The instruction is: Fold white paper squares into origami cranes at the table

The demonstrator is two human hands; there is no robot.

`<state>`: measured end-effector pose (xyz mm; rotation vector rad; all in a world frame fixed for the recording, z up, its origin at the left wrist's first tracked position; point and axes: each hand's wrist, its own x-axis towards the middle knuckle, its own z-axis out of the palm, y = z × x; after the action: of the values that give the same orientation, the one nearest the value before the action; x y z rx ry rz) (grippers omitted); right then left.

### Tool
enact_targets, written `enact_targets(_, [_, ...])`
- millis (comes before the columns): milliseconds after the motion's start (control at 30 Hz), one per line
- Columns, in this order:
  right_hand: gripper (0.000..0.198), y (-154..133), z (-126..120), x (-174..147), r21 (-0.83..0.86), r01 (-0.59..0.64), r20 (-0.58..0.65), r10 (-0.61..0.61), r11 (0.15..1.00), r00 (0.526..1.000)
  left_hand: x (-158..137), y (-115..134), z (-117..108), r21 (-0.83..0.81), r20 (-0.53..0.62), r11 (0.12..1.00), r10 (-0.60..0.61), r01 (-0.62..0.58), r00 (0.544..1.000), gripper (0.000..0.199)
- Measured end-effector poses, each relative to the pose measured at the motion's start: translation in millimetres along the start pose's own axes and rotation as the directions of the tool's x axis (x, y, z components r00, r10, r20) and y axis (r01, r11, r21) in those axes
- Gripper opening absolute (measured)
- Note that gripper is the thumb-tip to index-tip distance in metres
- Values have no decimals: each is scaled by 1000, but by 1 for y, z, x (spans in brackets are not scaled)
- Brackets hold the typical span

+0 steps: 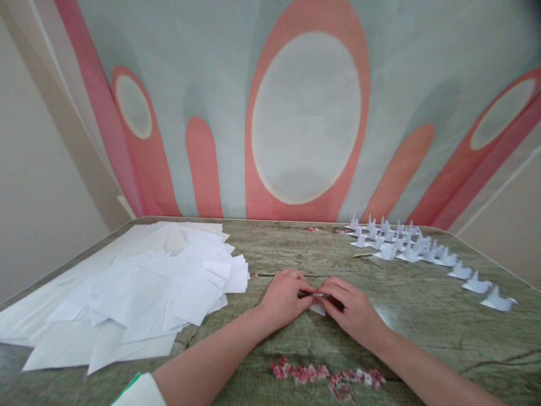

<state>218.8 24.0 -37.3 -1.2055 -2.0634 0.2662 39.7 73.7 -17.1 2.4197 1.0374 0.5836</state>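
A small folded piece of white paper [318, 308] lies between my two hands, low over the wood-patterned table. My left hand [288, 298] pinches its left side, thumb and fingers pressed together. From the other side my right hand [351, 311] pinches the same paper, its fingertips nearly meeting those of the left. Most of the paper is hidden behind the fingers; only a pointed lower part shows. To the right stand several folded white paper cranes [386, 251] in rows, out of reach of both hands' fingers.
A wide heap of loose white paper sheets [139, 293] covers the table's left side. Pink printed blossoms [302, 372] mark the wood-patterned table [279, 248] in front. Behind the far edge hangs a grey-green and coral patterned backdrop [230, 113].
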Motion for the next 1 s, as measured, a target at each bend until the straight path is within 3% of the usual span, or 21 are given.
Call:
enact_targets(567, [15,-2,-1,0,-150,55,17,-53,987,998,-8,9,1,339,12,929,155,-150,988,21])
enact_targets(1000, [14,4,1,-4,-179,53,20,-51,982,999,-8,8,4,393,13,901,193,-182,981,26])
